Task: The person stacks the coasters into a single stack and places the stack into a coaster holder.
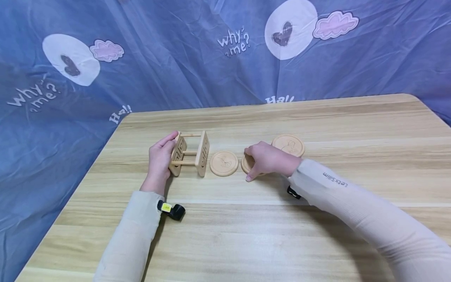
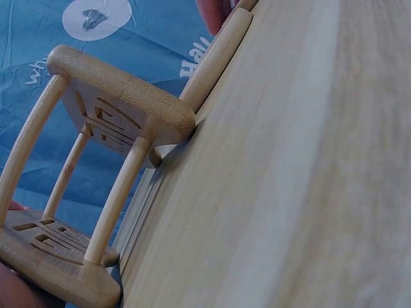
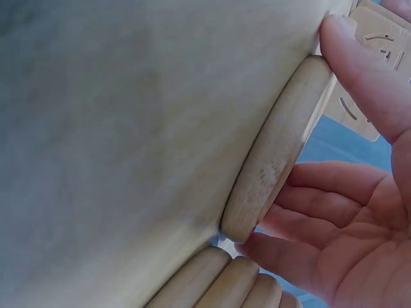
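Note:
My left hand (image 1: 162, 154) grips the left side panel of a small wooden coaster rack (image 1: 202, 152), two cut-out panels joined by round rods. In the left wrist view, the rack (image 2: 119, 93) stands on the table, its far panel away from the hand. A round wooden coaster (image 1: 224, 163) with an engraved leaf lies flat just right of the rack. Over another coaster (image 3: 276, 151) spreads my right hand (image 1: 269, 158), thumb and fingers around opposite sides of its rim. The hand hides most of that coaster's top in the head view.
Behind the right hand sits a stack of several coasters (image 1: 288, 145), its layers visible in the right wrist view. All of it stands on a wood-grain table (image 1: 225, 235). A blue printed cloth (image 1: 183, 58) hangs along the table's back and left edges.

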The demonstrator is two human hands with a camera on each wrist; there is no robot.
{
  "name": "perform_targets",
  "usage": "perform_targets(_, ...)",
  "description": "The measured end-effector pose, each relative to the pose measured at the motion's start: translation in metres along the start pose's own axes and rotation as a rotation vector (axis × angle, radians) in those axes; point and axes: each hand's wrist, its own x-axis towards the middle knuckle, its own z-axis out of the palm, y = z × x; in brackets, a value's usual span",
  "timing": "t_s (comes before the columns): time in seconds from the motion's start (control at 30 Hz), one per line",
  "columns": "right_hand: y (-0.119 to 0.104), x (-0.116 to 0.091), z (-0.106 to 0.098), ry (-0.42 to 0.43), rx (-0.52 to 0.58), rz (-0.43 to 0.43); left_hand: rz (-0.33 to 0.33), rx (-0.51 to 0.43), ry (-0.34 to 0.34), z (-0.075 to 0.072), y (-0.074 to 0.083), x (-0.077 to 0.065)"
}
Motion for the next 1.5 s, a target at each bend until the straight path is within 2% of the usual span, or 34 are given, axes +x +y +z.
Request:
perform_targets(0.23, -0.002, -0.002, 0.000, 0.055, -0.017, -0.011, 0.003, 0.002, -0.003, 0.000, -0.001, 0.000)
perform_targets(0.57, -0.004, -0.004, 0.000, 0.101, -0.004, -0.024, 0.010, -0.008, -0.009, 0.000, -0.001, -0.001)
perform_targets(0.9, -0.006, -0.005, 0.000, 0.182, 0.020, -0.066, 0.008, -0.011, -0.009, 0.000, 0.000, 0.000)
perform_targets(1.1, -0.005, -0.006, 0.001, 0.245, 0.070, -0.090, 0.009, -0.010, -0.008, 0.001, 0.000, -0.001)
perform_targets(1.27, -0.002, -0.008, 0.000, 0.297, 0.115, -0.068, 0.012, 0.002, -0.007, 0.000, 0.000, -0.001)
perform_targets(1.5, 0.001, -0.011, -0.001, 0.411, 0.109, -0.097, -0.007, 0.000, -0.006, -0.001, -0.001, -0.001)
